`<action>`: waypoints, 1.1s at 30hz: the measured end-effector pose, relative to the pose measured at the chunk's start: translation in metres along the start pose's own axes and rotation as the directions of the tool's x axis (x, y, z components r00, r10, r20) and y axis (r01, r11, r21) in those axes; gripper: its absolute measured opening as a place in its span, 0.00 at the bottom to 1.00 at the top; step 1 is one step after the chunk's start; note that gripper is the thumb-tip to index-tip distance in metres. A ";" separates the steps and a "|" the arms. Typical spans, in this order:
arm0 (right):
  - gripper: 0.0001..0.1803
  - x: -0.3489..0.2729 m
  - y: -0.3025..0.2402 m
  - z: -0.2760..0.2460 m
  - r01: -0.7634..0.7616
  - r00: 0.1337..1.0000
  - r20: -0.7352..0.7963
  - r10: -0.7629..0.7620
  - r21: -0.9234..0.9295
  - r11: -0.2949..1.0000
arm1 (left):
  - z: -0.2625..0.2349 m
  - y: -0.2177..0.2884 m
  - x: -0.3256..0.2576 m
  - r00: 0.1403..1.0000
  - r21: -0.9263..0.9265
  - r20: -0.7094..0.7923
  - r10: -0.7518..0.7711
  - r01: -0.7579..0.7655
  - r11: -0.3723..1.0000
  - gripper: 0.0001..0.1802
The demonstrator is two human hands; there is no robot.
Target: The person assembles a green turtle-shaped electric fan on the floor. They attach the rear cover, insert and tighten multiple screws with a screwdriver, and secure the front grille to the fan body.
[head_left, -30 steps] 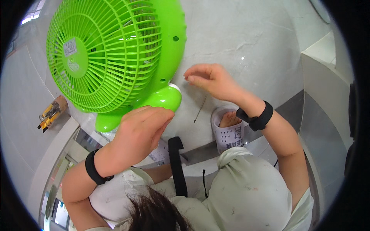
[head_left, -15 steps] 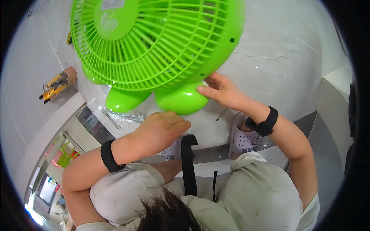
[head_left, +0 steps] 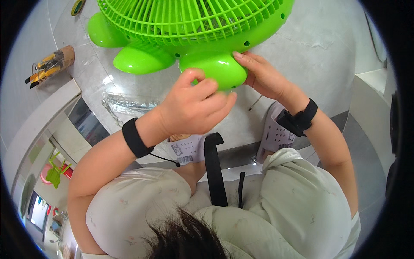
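A bright green plastic fan (head_left: 194, 17) fills the top of the head view, grille facing me, with three rounded feet along its lower rim. My right hand (head_left: 265, 77) grips the right side of the middle foot (head_left: 217, 69), fingers laid over its top. My left hand (head_left: 194, 105) is curled against the same foot from the front left, thumb up on it. Whether it pinches anything small is hidden. Both wrists wear black bands.
On the grey stone floor lie a clear bag of small metal parts (head_left: 125, 103) and a thin rod (head_left: 255, 103). A cardboard tube of yellow-handled tools (head_left: 51, 64) lies at left. My pale clogs (head_left: 276, 134) and a black strap (head_left: 213, 168) are below; a white ledge (head_left: 371, 99) is at right.
The fan has tilted up and away, so its feet now point toward me. My left hand rose from below to the middle foot. My right hand stayed on that foot.
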State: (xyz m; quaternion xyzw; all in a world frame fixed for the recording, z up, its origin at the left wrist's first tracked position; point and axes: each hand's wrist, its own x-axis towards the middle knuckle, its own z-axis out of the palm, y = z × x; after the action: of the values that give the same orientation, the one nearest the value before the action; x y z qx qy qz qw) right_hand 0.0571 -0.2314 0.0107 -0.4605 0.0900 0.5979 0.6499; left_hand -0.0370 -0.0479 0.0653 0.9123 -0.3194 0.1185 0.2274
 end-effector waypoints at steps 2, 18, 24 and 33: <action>0.29 -0.001 -0.001 0.003 0.004 1.000 -0.005 -0.004 0.006 1.000 | 0.007 -0.004 0.004 0.999 -0.003 -0.041 0.030 -0.030 1.000 0.11; 0.30 0.001 0.000 -0.004 -0.006 1.000 0.010 0.006 -0.048 0.999 | 0.023 -0.002 0.006 0.982 0.008 -0.049 -0.183 0.183 0.983 0.16; 0.30 0.002 0.002 -0.009 -0.058 0.995 -0.090 0.045 -0.148 0.987 | -0.011 0.005 -0.024 0.969 -0.190 0.247 0.005 0.043 0.981 0.10; 0.26 -0.017 -0.002 -0.014 -0.006 0.985 -0.168 -0.044 -0.285 0.959 | -0.079 -0.011 -0.174 0.573 0.212 0.047 -0.818 0.795 0.568 0.12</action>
State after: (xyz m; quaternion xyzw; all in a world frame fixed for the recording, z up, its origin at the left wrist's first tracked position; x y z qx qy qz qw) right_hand 0.0607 -0.2523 0.0153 -0.6000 0.0549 0.5563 0.5724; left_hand -0.1692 0.0904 0.0674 0.9786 0.1288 -0.0365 0.1560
